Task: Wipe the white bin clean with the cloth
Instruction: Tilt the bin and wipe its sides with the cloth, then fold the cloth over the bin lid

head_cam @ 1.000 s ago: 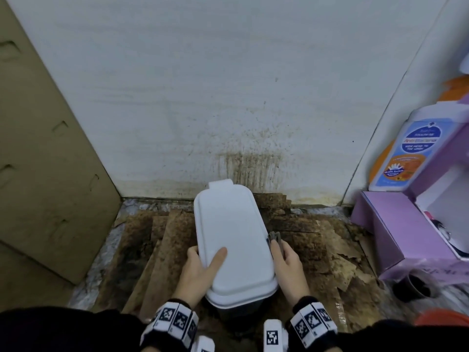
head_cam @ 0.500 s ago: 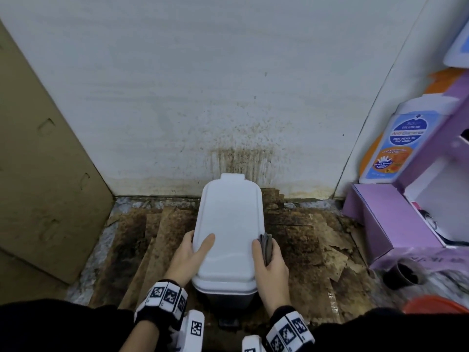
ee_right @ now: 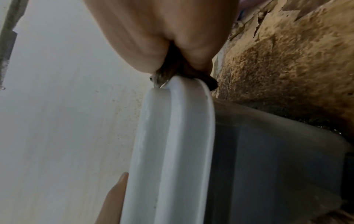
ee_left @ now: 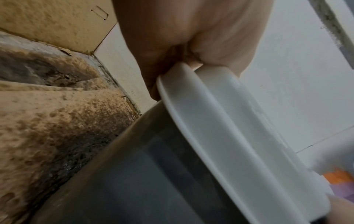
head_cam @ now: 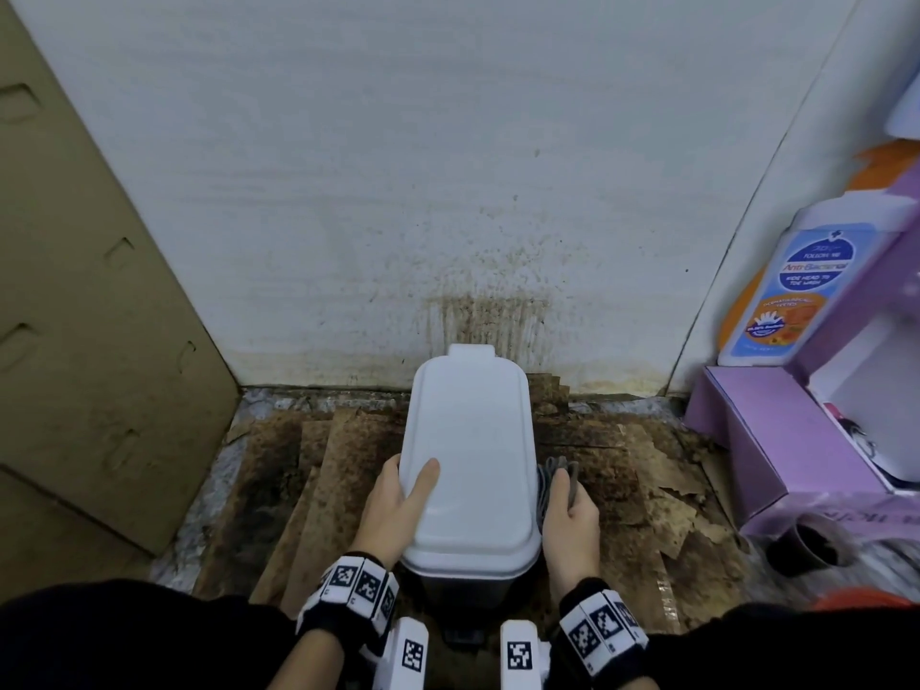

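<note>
the white bin (head_cam: 470,460) stands on the stained floor (head_cam: 323,470) against the back wall. the left hand (head_cam: 393,510) grips its lid's left edge, thumb on top. the right hand (head_cam: 570,520) pinches a grey cloth (head_cam: 555,478) against the lid's right edge.

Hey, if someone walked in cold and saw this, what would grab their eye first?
Probably the clean white bin lid in the middle, held between both hands: the left hand grips its left edge, the right hand presses a grey cloth to its right edge. Next, the brown stain on the wall behind it and the grimy floor around it.
</note>
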### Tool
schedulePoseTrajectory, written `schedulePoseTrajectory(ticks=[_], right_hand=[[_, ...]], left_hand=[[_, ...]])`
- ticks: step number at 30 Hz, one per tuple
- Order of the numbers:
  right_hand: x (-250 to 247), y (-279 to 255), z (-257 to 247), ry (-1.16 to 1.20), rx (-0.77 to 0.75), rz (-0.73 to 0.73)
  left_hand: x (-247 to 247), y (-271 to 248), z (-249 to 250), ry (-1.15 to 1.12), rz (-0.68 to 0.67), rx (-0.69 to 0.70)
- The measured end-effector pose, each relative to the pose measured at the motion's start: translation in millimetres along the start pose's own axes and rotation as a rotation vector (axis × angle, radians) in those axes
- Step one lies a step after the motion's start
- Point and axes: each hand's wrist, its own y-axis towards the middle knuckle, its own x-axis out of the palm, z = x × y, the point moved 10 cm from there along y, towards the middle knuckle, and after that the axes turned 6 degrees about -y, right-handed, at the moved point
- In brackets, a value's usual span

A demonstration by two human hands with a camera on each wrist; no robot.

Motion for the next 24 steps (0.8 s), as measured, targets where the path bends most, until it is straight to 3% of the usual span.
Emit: schedulePoseTrajectory(ticks=[5, 10, 15, 19, 22, 24], right_hand=[[-8, -1, -1, 0.078, 0.027, 0.056], [-17, -29, -71, -0.035, -0.245, 0.143], [45, -61, -103, -0.346, -0.571, -0.046], [96, -76, -77, -0.885, -0.635, -0.142], [98, -81, -78, -0.942, -0.637, -0.132], [96, -79, -76, -0.882, -0.632, -0.203]], left_hand=[[-2, 1, -1, 0.054, 0.006, 0.004], [-4, 1, -2, 0.086, 0.01, 0.004], [3, -4, 11, 0.252, -0.035, 0.03], [-1, -10, 9, 0.479, -0.039, 0.098], [-10, -11, 5, 0.566, 0.016, 0.145], [-15, -11, 11, 0.525, 0.054, 0.189]])
